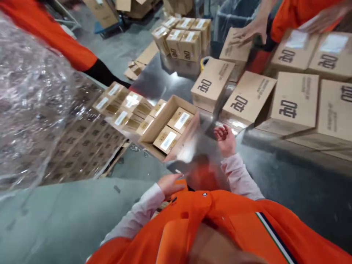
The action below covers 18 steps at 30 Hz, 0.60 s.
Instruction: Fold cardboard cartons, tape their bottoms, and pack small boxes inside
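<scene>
My left hand [171, 185] is near my body at the table's front edge, fingers stretched out and nothing visible in it. Over the metal table, my right hand [225, 139] has its fingers curled in, with no object showing in them. Between and beyond my hands stands an open cardboard box [183, 146] holding two small labelled cartons [168, 140] side by side. More small labelled cartons [132, 101] stand just left of the box. A closed printed box [243, 101] is just beyond my right hand.
Several larger printed boxes [294, 101] fill the table's right side. Small cartons [187, 42] and a yellow tape roll [204, 63] sit at the back. Another person's orange sleeve [63, 44] reaches in from the left; a person's hand [251, 33] rests on a box. Plastic-wrapped stack [55, 110] at left.
</scene>
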Available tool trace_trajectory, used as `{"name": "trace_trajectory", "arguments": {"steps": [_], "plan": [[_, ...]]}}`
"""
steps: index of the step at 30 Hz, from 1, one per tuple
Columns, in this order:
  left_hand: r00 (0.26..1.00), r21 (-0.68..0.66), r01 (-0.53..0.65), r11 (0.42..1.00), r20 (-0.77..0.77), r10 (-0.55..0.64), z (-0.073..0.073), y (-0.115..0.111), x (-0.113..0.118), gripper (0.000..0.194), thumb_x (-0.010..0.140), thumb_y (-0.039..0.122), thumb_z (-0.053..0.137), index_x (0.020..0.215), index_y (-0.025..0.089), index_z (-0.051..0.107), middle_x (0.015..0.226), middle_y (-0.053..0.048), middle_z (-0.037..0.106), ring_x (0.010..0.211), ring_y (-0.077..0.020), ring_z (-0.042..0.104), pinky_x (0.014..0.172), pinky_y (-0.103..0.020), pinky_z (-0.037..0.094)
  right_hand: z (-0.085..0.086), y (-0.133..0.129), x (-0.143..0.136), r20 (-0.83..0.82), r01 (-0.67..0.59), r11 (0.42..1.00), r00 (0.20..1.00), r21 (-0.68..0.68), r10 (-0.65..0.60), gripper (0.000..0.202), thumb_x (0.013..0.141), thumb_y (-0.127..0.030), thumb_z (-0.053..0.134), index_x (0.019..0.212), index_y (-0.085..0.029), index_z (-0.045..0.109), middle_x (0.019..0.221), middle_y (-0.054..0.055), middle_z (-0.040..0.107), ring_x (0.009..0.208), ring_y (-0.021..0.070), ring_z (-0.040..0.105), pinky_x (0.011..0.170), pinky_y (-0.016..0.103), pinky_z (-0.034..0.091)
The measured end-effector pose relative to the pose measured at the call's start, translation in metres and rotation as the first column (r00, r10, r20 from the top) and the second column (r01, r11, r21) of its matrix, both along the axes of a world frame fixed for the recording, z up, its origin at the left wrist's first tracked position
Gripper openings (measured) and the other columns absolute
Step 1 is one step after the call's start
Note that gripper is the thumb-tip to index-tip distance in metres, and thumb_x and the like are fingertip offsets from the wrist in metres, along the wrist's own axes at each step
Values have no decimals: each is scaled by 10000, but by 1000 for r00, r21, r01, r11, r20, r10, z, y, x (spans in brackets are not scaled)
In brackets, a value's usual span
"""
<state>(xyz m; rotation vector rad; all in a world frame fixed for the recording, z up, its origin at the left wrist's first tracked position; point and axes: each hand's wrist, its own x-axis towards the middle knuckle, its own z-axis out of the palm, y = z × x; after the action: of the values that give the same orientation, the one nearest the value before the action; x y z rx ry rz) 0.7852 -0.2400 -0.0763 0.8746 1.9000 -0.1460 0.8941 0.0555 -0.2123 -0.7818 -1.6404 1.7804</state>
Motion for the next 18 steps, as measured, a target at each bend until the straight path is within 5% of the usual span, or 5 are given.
{"name": "trace_trajectory", "arguments": {"steps": [3,7,11,13,18], "plan": [[988,-40,-108,993,-120,102,9,-42,-8,811,1005,426,625,1725,191,334,1328,-184,764,1233,-331,744,1016,-392,581,43,-49,-61,63,-364,868,929,337,365,508,849,-620,757,1150,-211,756,1229,124,745,1329,292,633,1230,523,444],[927,-2,-51,999,-372,46,17,-76,-26,873,1079,427,480,1767,181,2,1166,-183,809,1086,-328,794,904,-382,601,94,-98,-103,631,-759,120,608,640,482,56,864,-189,703,858,-168,755,1017,113,779,1155,280,671,1174,537,420],[903,69,156,985,-415,-114,5,-94,-39,787,1065,365,468,1768,225,143,1240,-193,782,1103,-350,778,867,-395,601,119,-122,-61,737,-814,-50,497,579,458,239,942,-163,581,745,-184,716,834,77,752,941,225,677,1062,466,471],[918,100,226,969,-355,-177,-5,-92,-40,758,1042,323,483,1753,231,238,1207,-192,790,1092,-359,777,866,-411,599,131,-123,-36,704,-811,-13,499,585,505,263,1017,-286,550,895,-207,770,940,81,775,974,215,687,1037,412,500],[944,172,305,937,-187,-273,-23,-59,-38,830,887,319,702,1670,236,441,1144,-152,811,1054,-310,782,834,-342,594,153,-85,-44,685,-537,553,723,638,-88,1050,823,-788,728,1509,-14,547,1413,302,623,1293,377,631,1127,515,492]]}}
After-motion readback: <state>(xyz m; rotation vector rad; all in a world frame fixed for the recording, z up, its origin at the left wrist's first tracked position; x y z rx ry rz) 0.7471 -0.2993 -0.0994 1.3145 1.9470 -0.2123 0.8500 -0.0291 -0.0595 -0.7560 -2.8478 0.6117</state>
